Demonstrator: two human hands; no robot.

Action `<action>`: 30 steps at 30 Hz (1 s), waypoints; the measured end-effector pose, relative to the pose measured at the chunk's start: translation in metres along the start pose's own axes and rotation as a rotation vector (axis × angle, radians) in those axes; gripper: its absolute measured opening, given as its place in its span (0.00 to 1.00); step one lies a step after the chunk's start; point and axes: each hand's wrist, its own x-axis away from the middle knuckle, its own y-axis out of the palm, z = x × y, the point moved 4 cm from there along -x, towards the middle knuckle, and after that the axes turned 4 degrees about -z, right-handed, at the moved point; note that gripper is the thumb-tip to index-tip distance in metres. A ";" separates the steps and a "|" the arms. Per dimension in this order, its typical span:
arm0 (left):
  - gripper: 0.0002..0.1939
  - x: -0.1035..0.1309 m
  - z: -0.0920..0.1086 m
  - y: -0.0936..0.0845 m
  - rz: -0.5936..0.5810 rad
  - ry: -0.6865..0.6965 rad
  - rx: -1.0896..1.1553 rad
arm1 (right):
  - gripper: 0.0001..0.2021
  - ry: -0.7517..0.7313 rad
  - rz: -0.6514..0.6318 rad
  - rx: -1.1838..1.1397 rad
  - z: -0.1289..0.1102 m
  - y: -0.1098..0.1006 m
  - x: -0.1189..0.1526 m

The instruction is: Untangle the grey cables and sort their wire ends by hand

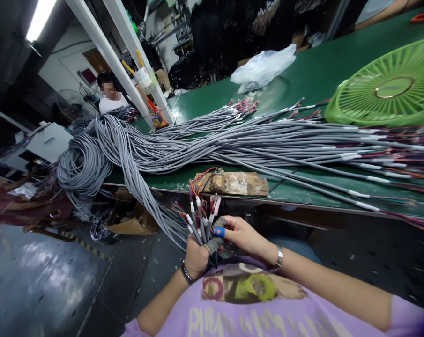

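Observation:
My left hand (197,258) is wrapped round a bunch of grey cables (195,230) just in front of my body. Their white-sleeved ends point up, with thin coloured wires (178,210) fanning out. Tape covers the left thumb. My right hand (242,235) is at the right side of this bunch, thumb and fingers pinched together; blue and grey tape wraps its fingertips. What sits between those fingertips is too small to make out. From the held bunch, long cables (141,187) run up left onto the bench.
The green bench (310,187) carries a long pile of grey cables (197,147). A wooden block (245,183) lies at its near edge. A green fan (387,86), a plastic bag (263,70) and white posts (127,51) stand beyond. A person (111,96) is at the far left.

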 end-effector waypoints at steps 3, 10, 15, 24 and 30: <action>0.09 0.000 -0.001 -0.002 0.045 -0.002 0.036 | 0.17 0.004 0.013 0.065 0.001 -0.001 -0.001; 0.12 -0.001 -0.006 -0.003 0.162 0.016 0.177 | 0.18 -0.056 0.062 0.100 -0.008 0.004 0.001; 0.14 -0.003 -0.004 -0.005 0.242 0.000 0.223 | 0.19 -0.041 0.120 0.109 -0.004 0.000 0.002; 0.13 -0.007 0.002 -0.002 0.309 -0.018 0.371 | 0.16 -0.003 -0.007 0.041 -0.001 -0.006 0.003; 0.10 -0.006 -0.001 -0.006 0.191 -0.001 0.257 | 0.16 0.118 0.048 -0.265 0.005 -0.025 -0.001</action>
